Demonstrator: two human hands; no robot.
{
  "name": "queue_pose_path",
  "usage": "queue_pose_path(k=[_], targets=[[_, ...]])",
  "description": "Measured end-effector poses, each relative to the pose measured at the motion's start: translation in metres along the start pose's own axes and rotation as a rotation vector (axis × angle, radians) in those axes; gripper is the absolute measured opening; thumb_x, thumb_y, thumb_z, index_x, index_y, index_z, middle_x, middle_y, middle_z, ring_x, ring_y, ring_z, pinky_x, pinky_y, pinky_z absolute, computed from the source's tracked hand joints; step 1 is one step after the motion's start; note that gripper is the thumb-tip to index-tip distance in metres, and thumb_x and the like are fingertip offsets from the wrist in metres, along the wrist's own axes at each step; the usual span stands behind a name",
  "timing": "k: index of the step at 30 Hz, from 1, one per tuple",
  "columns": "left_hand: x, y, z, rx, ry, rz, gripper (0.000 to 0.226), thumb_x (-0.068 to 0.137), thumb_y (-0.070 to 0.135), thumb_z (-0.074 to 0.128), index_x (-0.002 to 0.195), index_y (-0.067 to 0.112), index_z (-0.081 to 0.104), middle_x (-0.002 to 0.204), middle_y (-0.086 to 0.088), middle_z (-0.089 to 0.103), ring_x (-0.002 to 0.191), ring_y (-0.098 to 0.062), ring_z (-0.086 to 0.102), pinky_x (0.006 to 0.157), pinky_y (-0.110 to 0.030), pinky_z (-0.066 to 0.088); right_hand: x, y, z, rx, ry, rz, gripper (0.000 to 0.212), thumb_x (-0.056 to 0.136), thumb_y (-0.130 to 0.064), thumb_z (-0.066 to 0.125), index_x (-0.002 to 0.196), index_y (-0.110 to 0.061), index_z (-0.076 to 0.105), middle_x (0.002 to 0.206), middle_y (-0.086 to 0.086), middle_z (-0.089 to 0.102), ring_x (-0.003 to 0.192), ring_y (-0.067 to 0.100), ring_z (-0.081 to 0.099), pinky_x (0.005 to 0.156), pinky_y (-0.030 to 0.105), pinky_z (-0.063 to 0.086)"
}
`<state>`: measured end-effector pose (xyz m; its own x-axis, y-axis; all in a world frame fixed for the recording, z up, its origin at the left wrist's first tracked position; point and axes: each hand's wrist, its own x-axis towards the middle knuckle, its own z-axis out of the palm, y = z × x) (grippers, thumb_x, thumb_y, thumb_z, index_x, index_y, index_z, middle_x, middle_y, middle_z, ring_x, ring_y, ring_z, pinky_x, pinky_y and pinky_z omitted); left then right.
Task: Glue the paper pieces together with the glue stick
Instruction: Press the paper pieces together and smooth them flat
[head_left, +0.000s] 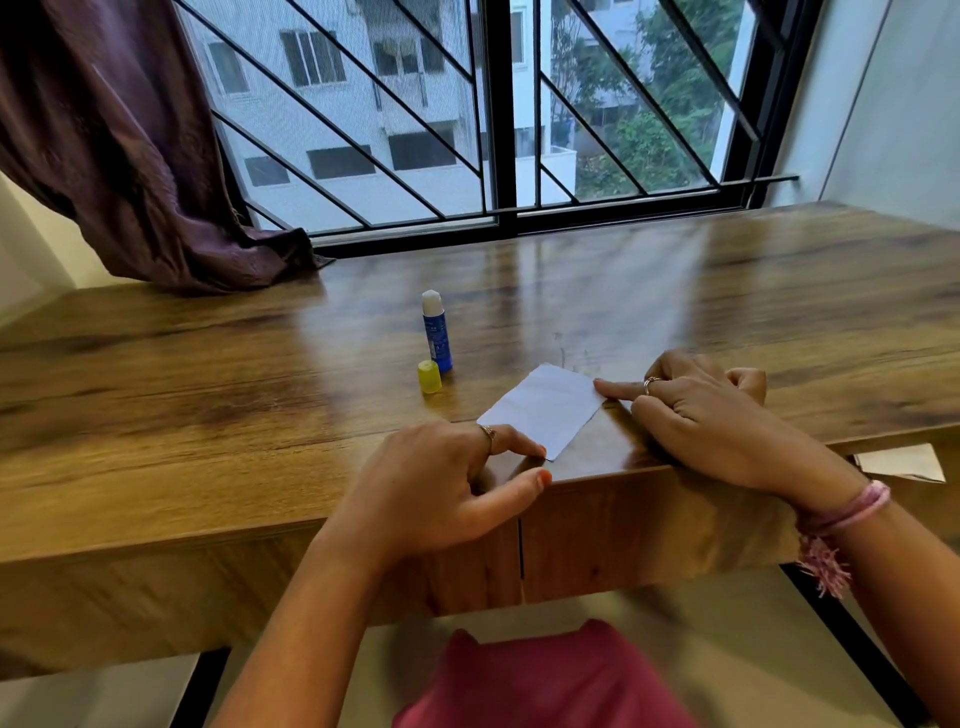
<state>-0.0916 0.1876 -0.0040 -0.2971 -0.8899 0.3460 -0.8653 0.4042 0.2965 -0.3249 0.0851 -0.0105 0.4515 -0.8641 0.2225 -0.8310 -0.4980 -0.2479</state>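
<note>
A white paper piece (545, 408) lies flat on the wooden table (208, 395) near its front edge. My left hand (441, 488) touches the paper's near corner with its index fingertip, thumb apart below it. My right hand (701, 410) presses its straight index finger on the paper's far right corner, the other fingers curled. The blue glue stick (436, 332) stands upright and uncapped behind the paper. Its yellow cap (429, 377) sits right beside its base.
A purple curtain (156, 182) drapes onto the table's back left. A barred window (493, 114) runs along the back. Another paper scrap (901, 462) lies below the table edge at the right. My lap in pink cloth (545, 680) is under the table.
</note>
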Motion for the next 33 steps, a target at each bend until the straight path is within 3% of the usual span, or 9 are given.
queue_pose_path(k=[3, 9, 12, 15, 21, 25, 29, 33], targets=[[-0.002, -0.011, -0.005, -0.01, 0.021, -0.062, 0.038, 0.081, 0.064, 0.044, 0.103, 0.043, 0.066, 0.053, 0.028, 0.049, 0.049, 0.0, 0.048, 0.046, -0.016, 0.023, -0.007, -0.005, 0.0, 0.011, 0.009, -0.013, 0.06, 0.078, -0.052, 0.008, 0.125, -0.057, 0.045, 0.091, -0.019, 0.04, 0.107, 0.006, 0.036, 0.07, 0.032, 0.01], [-0.006, -0.022, -0.002, -0.092, 0.056, -0.122, 0.022, 0.087, 0.053, 0.054, 0.101, 0.042, 0.068, 0.047, 0.011, 0.042, 0.045, -0.007, 0.041, 0.047, -0.022, 0.027, -0.014, -0.013, 0.002, 0.022, 0.029, -0.008, 0.063, 0.076, -0.054, 0.007, 0.127, -0.055, 0.045, 0.091, -0.021, 0.039, 0.105, 0.004, 0.036, 0.072, 0.029, 0.009], [-0.004, -0.029, -0.004, -0.244, 0.044, -0.153, 0.019, 0.087, 0.048, 0.058, 0.103, 0.044, 0.066, 0.049, 0.008, 0.034, 0.045, -0.007, 0.035, 0.046, -0.02, 0.026, -0.013, -0.016, 0.0, 0.075, 0.01, -0.022, 0.071, 0.069, -0.06, 0.002, 0.13, -0.055, 0.041, 0.088, -0.025, 0.037, 0.104, 0.001, 0.035, 0.074, 0.029, 0.01], [0.004, -0.033, -0.002, -0.262, 0.123, -0.288, 0.014, 0.085, 0.041, 0.062, 0.099, 0.038, 0.065, 0.049, 0.008, 0.039, 0.044, -0.005, 0.039, 0.045, -0.018, 0.029, -0.011, -0.022, 0.001, 0.105, 0.018, -0.036, 0.064, 0.075, -0.053, 0.007, 0.133, -0.056, 0.033, 0.089, -0.025, 0.038, 0.109, 0.002, 0.039, 0.076, 0.031, 0.012], [0.016, -0.014, 0.017, 0.025, 0.197, -0.434, 0.036, 0.074, 0.071, 0.052, 0.098, 0.044, 0.055, 0.054, 0.012, 0.05, 0.053, 0.0, 0.047, 0.047, -0.023, 0.029, -0.003, -0.047, 0.013, 0.013, 0.007, -0.114, 0.065, 0.072, -0.059, -0.001, 0.135, -0.064, 0.014, 0.095, -0.009, 0.031, 0.095, 0.007, 0.025, 0.074, 0.031, 0.009], [0.013, -0.011, 0.02, 0.035, 0.277, -0.43, 0.039, 0.07, 0.072, 0.05, 0.096, 0.043, 0.057, 0.051, 0.011, 0.049, 0.051, 0.0, 0.048, 0.046, -0.019, 0.027, 0.0, -0.06, 0.021, 0.005, 0.007, -0.183, 0.058, 0.079, -0.056, 0.002, 0.135, -0.065, 0.014, 0.092, -0.007, 0.028, 0.091, 0.01, 0.023, 0.076, 0.033, 0.011], [0.012, -0.009, 0.022, 0.041, 0.281, -0.449, 0.048, 0.068, 0.075, 0.046, 0.098, 0.041, 0.063, 0.054, 0.01, 0.051, 0.058, -0.008, 0.055, 0.05, -0.025, 0.035, 0.001, -0.061, 0.021, -0.014, -0.03, -0.186, 0.051, 0.087, -0.053, 0.007, 0.135, -0.064, 0.018, 0.095, -0.005, 0.029, 0.095, 0.011, 0.025, 0.084, 0.035, 0.014], [0.012, -0.008, 0.021, 0.066, 0.28, -0.451, 0.052, 0.071, 0.076, 0.049, 0.105, 0.04, 0.066, 0.057, 0.013, 0.047, 0.06, -0.009, 0.053, 0.052, -0.022, 0.036, 0.004, -0.059, 0.016, -0.018, -0.082, -0.171, 0.052, 0.085, -0.053, 0.004, 0.134, -0.067, 0.015, 0.097, -0.004, 0.03, 0.099, 0.013, 0.027, 0.089, 0.037, 0.018]])
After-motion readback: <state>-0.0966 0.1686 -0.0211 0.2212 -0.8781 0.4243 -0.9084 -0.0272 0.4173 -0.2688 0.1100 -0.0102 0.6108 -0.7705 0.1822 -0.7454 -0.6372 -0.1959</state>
